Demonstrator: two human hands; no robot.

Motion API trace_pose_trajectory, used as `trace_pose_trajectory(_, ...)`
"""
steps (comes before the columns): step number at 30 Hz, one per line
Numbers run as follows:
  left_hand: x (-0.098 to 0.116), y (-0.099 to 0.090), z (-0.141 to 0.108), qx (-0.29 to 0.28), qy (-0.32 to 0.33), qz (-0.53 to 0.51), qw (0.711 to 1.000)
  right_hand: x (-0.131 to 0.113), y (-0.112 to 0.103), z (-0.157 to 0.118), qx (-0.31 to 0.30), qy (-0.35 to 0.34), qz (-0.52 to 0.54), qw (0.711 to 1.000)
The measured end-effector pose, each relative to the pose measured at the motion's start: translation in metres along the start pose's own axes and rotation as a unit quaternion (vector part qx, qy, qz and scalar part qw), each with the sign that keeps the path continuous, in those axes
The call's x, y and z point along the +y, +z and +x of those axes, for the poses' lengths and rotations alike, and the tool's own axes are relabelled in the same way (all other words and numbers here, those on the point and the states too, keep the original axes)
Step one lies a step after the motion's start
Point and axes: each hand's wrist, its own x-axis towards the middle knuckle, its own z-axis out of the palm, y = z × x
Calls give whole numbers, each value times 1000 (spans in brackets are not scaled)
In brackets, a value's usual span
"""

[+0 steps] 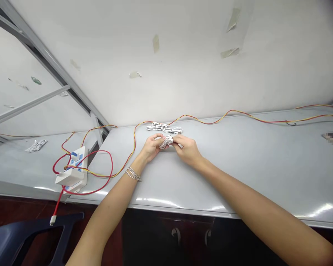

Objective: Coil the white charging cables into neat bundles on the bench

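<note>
Left hand (152,147), right hand (187,149) close together, fingers (177,139) curled inward

Grey workbench (252,159) — white cable coils (155,126), power strip (71,173)

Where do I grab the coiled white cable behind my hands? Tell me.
Pinch the coiled white cable across its bunched middle, coming down from above with your right hand: it lies flat on the grey counter, so the loops probably lift together there, and that hand sits nearest.

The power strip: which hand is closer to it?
Left. The left hand is nearer the white power strip, apart from it; the right hand is farther away, on the left hand's other side.
</note>
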Motion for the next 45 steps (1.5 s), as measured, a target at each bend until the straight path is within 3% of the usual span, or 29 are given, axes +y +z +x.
trace_pose_trajectory(6, -2, 9, -1, 74, 75, 77, 991, 0, 0, 0, 4, 40, 22, 999)
trace_pose_trajectory(15, -12, 16, 2, 134, 197, 188, 953, -1, 4, 0, 9, 142, 58, 988)
trace_pose_trajectory(22, -11, 11, 0, 40, 192, 228, 954, 0, 4, 1, 21, 183, 88, 979)
trace_pose_trajectory(27, -9, 9, -1, 35, 243, 314, 917, 1, 3, 1, 24, 187, 85, 979)
trace_pose_trajectory(36, -7, 9, -2, -3, 206, 333, 920, 1, 4, 1, 14, 201, 90, 975)
trace_pose_trajectory(45, -18, 4, 3, 7, 124, 271, 955, 3, 4, 0, -32, 171, -8, 985)
